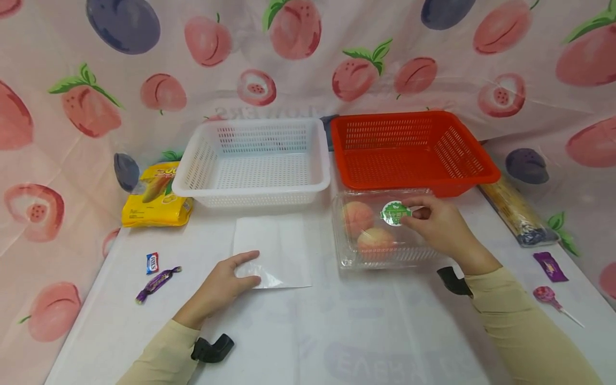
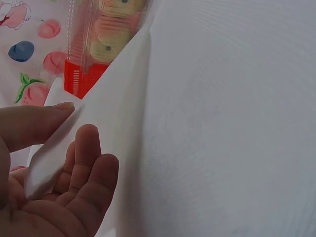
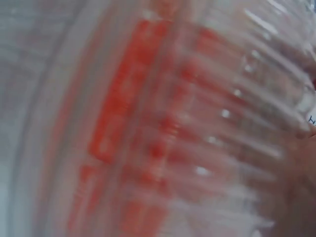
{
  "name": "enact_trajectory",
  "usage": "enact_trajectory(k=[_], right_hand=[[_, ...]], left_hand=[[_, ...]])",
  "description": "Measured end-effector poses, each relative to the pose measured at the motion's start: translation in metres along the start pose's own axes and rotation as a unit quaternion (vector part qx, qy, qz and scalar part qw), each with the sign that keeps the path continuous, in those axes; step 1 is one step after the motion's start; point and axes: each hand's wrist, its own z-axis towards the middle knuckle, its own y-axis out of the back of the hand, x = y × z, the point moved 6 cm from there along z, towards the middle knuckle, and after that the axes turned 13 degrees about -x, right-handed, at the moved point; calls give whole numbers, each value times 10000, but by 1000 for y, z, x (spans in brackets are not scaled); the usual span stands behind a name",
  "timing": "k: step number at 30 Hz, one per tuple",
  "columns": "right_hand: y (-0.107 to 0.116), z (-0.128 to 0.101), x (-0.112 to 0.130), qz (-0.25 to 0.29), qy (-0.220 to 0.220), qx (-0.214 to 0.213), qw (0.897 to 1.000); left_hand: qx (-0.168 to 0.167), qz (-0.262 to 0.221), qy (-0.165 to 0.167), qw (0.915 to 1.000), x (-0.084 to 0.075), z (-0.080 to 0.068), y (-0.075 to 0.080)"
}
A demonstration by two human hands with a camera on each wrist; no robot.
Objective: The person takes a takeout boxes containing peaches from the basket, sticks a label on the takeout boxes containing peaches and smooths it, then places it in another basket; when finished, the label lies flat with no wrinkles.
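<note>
Clear plastic box (image 1: 385, 230), green sticker, 2 peaches inside, gripped by right hand (image 1: 440, 227); left hand (image 1: 223, 286) pinches paper (image 1: 274, 248).

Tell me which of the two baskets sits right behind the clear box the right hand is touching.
The red basket. It stands directly behind the clear box under the right hand; the white basket sits to its left, behind the white sheet.

white table (image 1: 366, 331) bearing baskets (image 1: 255, 160), sweets (image 1: 157, 283).
</note>
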Motion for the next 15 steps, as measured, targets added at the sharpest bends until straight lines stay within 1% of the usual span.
enact_trajectory(k=[7,11,15], right_hand=[[-5,4,-4,32,21,6,10000],[-8,4,-4,-61,97,-9,9999],[-11,5,-4,-148,61,43,9999]], left_hand=[[69,75,-61,9999,0,0,-1],[85,144,-82,9998,0,0,-1],[87,153,-86,9998,0,-1,-1]])
